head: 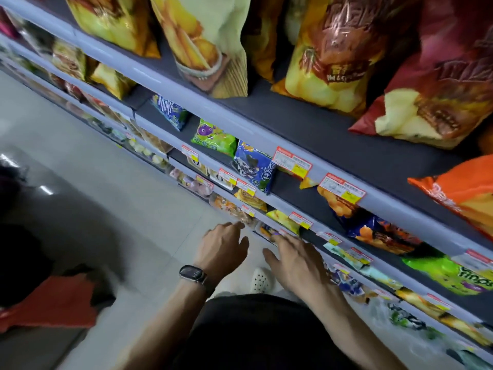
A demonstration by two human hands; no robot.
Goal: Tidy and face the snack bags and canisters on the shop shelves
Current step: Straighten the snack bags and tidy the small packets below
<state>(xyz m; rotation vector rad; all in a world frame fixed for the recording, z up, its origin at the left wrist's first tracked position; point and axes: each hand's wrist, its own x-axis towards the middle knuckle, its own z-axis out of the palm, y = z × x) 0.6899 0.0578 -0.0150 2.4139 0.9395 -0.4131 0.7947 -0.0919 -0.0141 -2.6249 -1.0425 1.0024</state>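
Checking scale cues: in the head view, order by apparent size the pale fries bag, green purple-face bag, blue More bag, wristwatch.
1. pale fries bag, largest, though closer to the camera.
2. green purple-face bag and blue More bag: too alike to rank.
3. wristwatch, smallest.

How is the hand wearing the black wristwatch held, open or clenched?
Open: the left hand shows straight, spread fingers and grips nothing.

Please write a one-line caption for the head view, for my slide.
The left hand and right hand reach with open fingers for snack packets low on the shop shelves.
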